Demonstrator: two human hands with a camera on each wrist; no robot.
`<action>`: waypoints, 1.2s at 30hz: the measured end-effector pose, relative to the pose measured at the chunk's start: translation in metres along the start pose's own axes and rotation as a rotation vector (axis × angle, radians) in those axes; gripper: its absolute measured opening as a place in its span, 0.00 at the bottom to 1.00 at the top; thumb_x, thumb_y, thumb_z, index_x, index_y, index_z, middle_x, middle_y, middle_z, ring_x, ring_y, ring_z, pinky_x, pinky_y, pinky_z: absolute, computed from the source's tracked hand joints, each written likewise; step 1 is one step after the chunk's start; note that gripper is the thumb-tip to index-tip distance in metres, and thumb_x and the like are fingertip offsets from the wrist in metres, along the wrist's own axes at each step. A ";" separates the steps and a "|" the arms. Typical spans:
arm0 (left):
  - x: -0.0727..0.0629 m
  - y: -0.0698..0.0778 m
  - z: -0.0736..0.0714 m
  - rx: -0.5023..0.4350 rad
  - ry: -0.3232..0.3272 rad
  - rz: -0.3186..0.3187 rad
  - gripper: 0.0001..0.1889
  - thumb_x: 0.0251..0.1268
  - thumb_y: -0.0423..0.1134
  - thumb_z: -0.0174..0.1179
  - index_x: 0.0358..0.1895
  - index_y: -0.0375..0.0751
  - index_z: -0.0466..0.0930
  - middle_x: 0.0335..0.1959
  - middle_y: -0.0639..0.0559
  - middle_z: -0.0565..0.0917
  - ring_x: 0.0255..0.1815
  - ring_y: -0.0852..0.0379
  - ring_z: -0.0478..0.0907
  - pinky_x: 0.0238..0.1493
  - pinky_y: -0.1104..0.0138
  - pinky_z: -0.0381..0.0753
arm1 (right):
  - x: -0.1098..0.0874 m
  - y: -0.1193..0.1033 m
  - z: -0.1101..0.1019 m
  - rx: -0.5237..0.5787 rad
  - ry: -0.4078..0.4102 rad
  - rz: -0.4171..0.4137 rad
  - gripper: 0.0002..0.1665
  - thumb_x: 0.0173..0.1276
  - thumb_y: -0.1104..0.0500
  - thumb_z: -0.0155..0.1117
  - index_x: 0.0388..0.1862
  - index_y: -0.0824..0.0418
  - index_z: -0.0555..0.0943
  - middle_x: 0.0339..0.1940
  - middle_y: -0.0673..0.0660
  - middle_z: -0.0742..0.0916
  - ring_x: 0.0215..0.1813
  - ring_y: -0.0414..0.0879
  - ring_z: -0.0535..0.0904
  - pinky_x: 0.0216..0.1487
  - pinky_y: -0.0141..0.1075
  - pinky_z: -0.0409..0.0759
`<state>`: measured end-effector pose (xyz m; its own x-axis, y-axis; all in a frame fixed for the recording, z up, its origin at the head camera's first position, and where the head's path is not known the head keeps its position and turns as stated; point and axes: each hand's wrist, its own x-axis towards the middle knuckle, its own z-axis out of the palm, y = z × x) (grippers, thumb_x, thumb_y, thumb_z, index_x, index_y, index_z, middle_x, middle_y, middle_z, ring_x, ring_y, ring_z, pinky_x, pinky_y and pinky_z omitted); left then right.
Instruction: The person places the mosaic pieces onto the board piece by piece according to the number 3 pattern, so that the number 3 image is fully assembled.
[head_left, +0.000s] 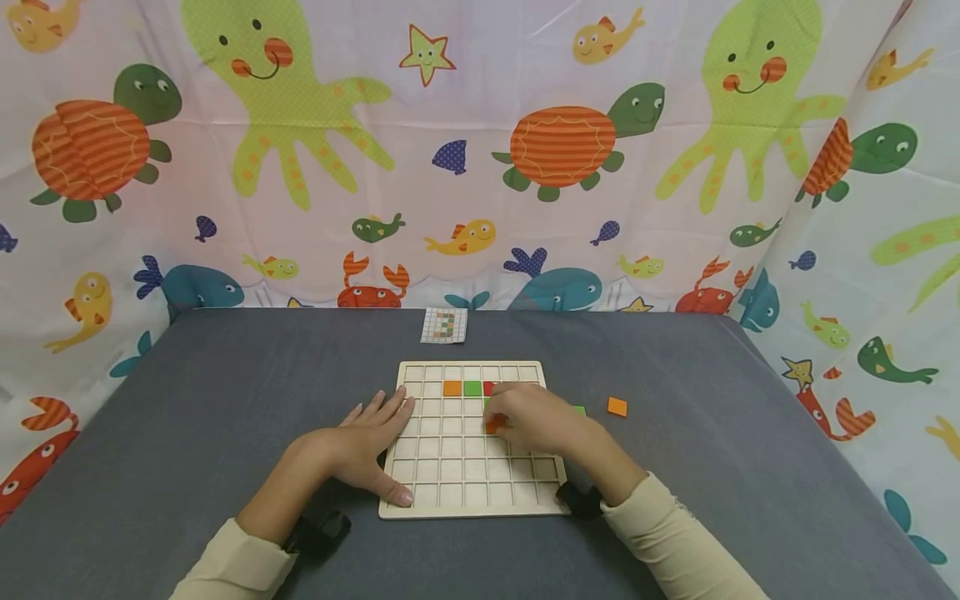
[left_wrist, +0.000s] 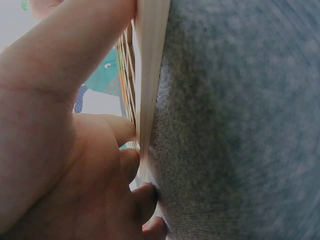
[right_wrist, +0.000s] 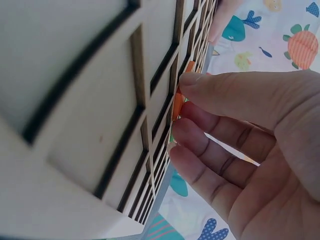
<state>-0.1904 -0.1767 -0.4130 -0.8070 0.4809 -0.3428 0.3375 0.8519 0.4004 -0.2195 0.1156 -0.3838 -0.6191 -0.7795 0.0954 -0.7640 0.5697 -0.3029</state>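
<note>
A light wooden grid board [head_left: 438, 495] lies on the grey table. My left hand [head_left: 367, 450] rests along its left edge, fingers spread over the rim and thumb near the front corner. With thumb and fingertips, my right hand [head_left: 542, 419] pinches a small orange square tile [right_wrist: 178, 105] right at the grid cells. In an upper row sit another orange tile [head_left: 452, 388], a green tile [head_left: 472, 388] and a red tile [head_left: 489, 388], the red one partly hidden by the right hand. A bit of green shows just below the red tile.
Behind the board lies a small printed grid card [head_left: 444, 326] with a coloured pattern. To the right is a loose orange square [head_left: 617, 407], and a green piece [head_left: 579, 409] peeks out behind the right hand. A sea-animal curtain [head_left: 465, 192] hangs along the table's back edge.
</note>
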 end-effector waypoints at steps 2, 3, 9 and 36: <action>0.001 -0.001 0.001 -0.008 0.001 -0.001 0.77 0.28 0.83 0.66 0.83 0.46 0.39 0.82 0.51 0.35 0.81 0.46 0.29 0.76 0.47 0.34 | 0.000 0.000 0.000 0.006 0.000 0.003 0.07 0.62 0.69 0.72 0.37 0.59 0.88 0.36 0.51 0.85 0.38 0.43 0.80 0.44 0.36 0.80; 0.001 -0.001 0.001 -0.011 0.001 -0.002 0.77 0.28 0.83 0.66 0.83 0.47 0.40 0.82 0.51 0.35 0.81 0.46 0.29 0.76 0.47 0.34 | 0.000 -0.001 0.000 0.006 0.003 0.000 0.07 0.62 0.70 0.72 0.36 0.60 0.88 0.36 0.51 0.85 0.39 0.43 0.80 0.44 0.36 0.80; 0.000 0.000 -0.001 -0.001 -0.010 -0.011 0.77 0.27 0.84 0.66 0.83 0.47 0.39 0.82 0.51 0.35 0.81 0.47 0.28 0.76 0.48 0.34 | -0.003 -0.003 -0.002 0.009 0.010 -0.002 0.09 0.60 0.72 0.69 0.36 0.60 0.88 0.36 0.51 0.87 0.39 0.44 0.81 0.44 0.37 0.81; 0.002 0.000 0.000 0.000 -0.015 -0.027 0.78 0.25 0.86 0.64 0.83 0.48 0.40 0.83 0.51 0.36 0.81 0.47 0.29 0.76 0.47 0.35 | -0.043 0.043 -0.048 -0.072 -0.202 0.427 0.09 0.56 0.72 0.68 0.28 0.60 0.79 0.27 0.51 0.77 0.31 0.46 0.71 0.33 0.40 0.72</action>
<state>-0.1914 -0.1756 -0.4137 -0.8086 0.4607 -0.3660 0.3159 0.8647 0.3906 -0.2345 0.1863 -0.3552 -0.8383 -0.5025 -0.2114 -0.4639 0.8612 -0.2076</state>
